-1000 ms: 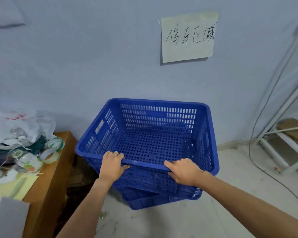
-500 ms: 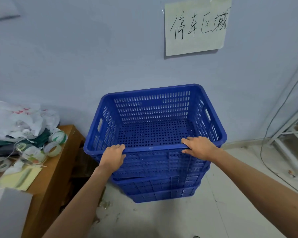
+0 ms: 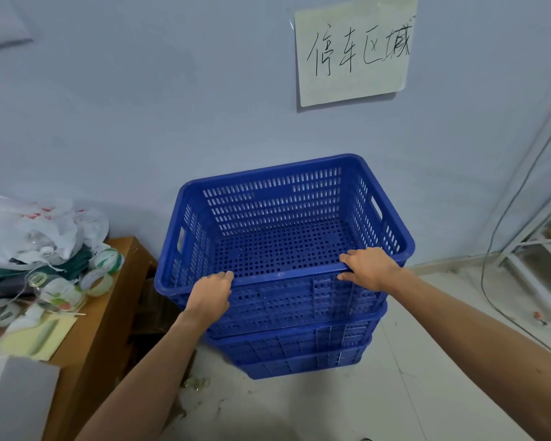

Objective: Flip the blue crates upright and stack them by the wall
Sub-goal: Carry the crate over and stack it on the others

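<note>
A blue perforated crate (image 3: 280, 198) stands upright and empty on top of a stack of blue crates (image 3: 299, 351) against the pale wall. It sits nested in the crates below, roughly level. My left hand (image 3: 210, 294) grips the crate's near rim at its left part, fingers curled over the edge. My right hand (image 3: 368, 265) grips the same near rim further right. Both forearms reach in from below.
A wooden table (image 3: 109, 319) stands left of the stack, heaped with plastic bags (image 3: 35, 224), tape rolls (image 3: 104, 265) and papers. A handwritten paper sign (image 3: 352, 49) hangs on the wall above. A white metal frame (image 3: 535, 237) and a cable (image 3: 503, 218) are at the right. Dirty floor lies in front.
The top crate has gone from tilted and skewed to sitting square and lower on the stack, closer to the wall. Both hands stayed on its near rim, the right one sliding further right.
</note>
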Demonstrator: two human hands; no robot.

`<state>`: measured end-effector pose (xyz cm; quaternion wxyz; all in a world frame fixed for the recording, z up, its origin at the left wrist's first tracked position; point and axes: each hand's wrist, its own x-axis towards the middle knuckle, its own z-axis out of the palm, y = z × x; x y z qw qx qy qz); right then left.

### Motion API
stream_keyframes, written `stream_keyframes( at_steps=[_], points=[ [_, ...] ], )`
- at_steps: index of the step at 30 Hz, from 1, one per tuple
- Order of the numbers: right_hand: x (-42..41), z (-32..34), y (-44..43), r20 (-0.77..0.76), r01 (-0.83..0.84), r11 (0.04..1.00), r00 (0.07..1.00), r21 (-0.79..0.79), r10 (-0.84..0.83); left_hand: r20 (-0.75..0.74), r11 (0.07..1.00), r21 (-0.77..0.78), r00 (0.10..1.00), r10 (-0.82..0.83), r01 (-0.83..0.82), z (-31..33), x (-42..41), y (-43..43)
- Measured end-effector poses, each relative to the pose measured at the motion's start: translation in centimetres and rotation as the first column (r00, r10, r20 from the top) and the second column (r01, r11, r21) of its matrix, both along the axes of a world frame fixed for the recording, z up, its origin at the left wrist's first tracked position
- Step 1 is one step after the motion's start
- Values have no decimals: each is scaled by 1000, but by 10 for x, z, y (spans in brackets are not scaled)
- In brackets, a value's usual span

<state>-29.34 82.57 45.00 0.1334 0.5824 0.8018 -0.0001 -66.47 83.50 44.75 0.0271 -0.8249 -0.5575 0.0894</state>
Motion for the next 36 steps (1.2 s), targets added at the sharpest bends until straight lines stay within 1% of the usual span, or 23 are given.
stream_keyframes(
  at_steps=[3, 6, 12, 18, 21, 24, 29, 36],
  points=[
    [0, -7, -6, 26, -13, 1000, 1000, -6, 13, 36, 999, 2, 999, -36, 36, -10, -9, -7],
    [1, -14, -12, 9, 1, 1000, 1000, 14, -1, 88, 998, 34, 995, -46, 43, -19, -14, -15],
    [1, -18, -12, -20, 15, 1000, 1000, 27, -14, 54, 995, 1, 994, -95, 96, -14, -14, -10],
    [2, -15, -15, -44, 4, 999, 999, 32, -2, 75, 991, -15, 989, -129, 130, -14, -17, -11],
    [1, -14, -14, -52, 10, 1000, 999, 20, -9, 87, 992, -41, 990, -112, 116, -16, -17, -7],
    [0, -14, -13, -59, 16, 1000, 998, 19, -15, 61, 992, -54, 992, -112, 115, -18, -14, -4],
    [-1, -16, -14, -82, 7, 997, 997, 75, 0, 28, 997, 11, 997, -79, 79, -25, -13, -1],
    [-4, -20, -16, -123, 38, 996, 992, 82, -28, 42, 999, 21, 999, 34, -35, -25, -8, -5]
  ],
)
